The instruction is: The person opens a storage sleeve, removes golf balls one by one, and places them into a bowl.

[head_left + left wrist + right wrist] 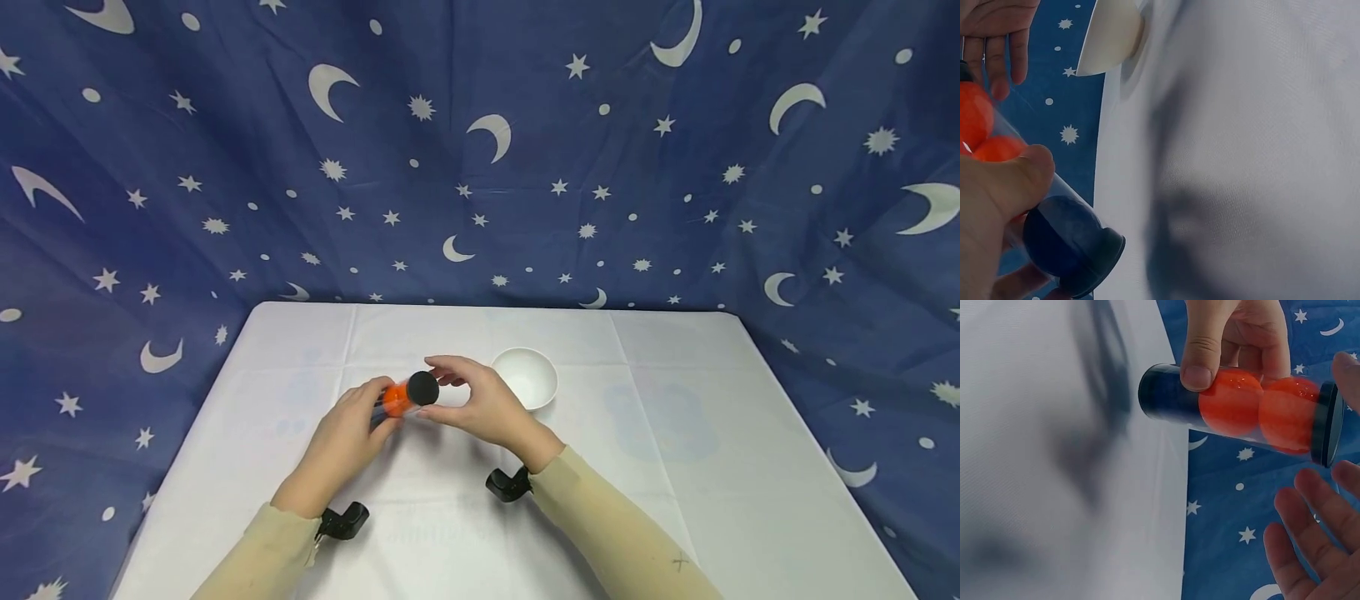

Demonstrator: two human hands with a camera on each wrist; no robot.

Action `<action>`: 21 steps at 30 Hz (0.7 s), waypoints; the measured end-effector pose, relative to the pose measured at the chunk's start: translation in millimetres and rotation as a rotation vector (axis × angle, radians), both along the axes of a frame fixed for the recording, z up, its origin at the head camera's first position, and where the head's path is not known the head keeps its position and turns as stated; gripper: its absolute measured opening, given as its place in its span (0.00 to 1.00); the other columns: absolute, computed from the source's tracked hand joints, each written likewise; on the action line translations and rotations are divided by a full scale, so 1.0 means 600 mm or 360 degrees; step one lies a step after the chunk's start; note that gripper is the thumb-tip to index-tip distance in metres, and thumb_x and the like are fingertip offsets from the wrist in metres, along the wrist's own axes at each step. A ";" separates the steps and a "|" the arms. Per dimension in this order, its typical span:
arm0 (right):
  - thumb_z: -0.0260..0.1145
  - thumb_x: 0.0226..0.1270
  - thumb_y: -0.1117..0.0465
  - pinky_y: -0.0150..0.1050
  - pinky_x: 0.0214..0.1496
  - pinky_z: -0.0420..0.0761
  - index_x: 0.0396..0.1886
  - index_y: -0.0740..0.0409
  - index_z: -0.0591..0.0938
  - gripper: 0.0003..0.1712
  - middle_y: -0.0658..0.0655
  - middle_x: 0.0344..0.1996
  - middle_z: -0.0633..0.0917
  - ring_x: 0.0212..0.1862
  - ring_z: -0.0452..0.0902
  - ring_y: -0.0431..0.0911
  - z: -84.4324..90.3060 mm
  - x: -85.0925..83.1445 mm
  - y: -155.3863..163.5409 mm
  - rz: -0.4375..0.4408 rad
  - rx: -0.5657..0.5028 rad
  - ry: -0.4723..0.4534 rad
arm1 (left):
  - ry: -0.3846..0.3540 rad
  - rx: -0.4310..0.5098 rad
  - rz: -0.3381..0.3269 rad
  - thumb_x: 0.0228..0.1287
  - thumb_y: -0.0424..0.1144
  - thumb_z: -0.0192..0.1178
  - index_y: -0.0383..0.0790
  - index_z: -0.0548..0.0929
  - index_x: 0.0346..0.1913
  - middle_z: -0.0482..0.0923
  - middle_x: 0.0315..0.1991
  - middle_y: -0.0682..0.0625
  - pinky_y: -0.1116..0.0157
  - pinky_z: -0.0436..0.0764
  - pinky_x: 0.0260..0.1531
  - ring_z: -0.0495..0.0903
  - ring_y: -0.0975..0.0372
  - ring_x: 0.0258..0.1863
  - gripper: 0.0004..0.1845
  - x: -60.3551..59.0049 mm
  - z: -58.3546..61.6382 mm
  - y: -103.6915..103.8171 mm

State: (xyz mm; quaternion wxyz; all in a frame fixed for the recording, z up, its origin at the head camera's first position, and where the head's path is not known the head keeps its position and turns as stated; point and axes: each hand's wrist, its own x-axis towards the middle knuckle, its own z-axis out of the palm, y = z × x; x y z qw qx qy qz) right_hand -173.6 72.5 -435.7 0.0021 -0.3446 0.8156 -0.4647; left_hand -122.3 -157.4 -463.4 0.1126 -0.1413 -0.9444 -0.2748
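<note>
Tube: clear plastic, two orange balls inside, black cap on the end facing my right hand; held level above the white table, near centre. My left hand grips its body, thumb on top. Right fingers loosely spread around the cap, not clearly gripping it. Step, as I judge: opening. Next calls for pinching the cap. White bowl: just right, farther.

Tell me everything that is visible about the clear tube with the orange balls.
The clear tube looks like thin transparent plastic, with a dark cap on the end near the right hand and a dark, closed far end. Two orange balls sit inside, touching each other next to the cap. It lies roughly level above the white table. The left hand grips its body; the right hand has its fingers around the cap.
</note>
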 end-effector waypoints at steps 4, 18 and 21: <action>0.75 0.56 0.48 0.32 0.52 0.77 0.60 0.50 0.78 0.33 0.43 0.52 0.81 0.46 0.78 0.34 0.000 0.004 0.002 -0.0003 0.0032 0.0026 | 0.0026 -0.0025 -0.0014 0.56 0.42 0.72 0.40 0.73 0.58 0.79 0.53 0.44 0.50 0.74 0.52 0.76 0.51 0.51 0.28 0.003 0.001 0.000; 0.73 0.59 0.54 0.34 0.49 0.79 0.55 0.50 0.78 0.24 0.43 0.42 0.84 0.41 0.79 0.34 -0.008 0.016 0.017 -0.0028 0.0013 -0.0009 | 0.0083 0.0018 -0.0103 0.57 0.41 0.71 0.40 0.74 0.61 0.75 0.58 0.45 0.50 0.68 0.58 0.71 0.50 0.56 0.30 0.013 0.004 0.006; 0.73 0.58 0.56 0.33 0.48 0.79 0.53 0.49 0.79 0.23 0.42 0.39 0.84 0.39 0.79 0.34 -0.007 0.018 0.017 -0.0058 -0.0010 0.0024 | 0.0078 0.0035 -0.0096 0.56 0.41 0.72 0.42 0.73 0.63 0.75 0.59 0.46 0.50 0.68 0.58 0.70 0.51 0.57 0.32 0.016 0.006 0.011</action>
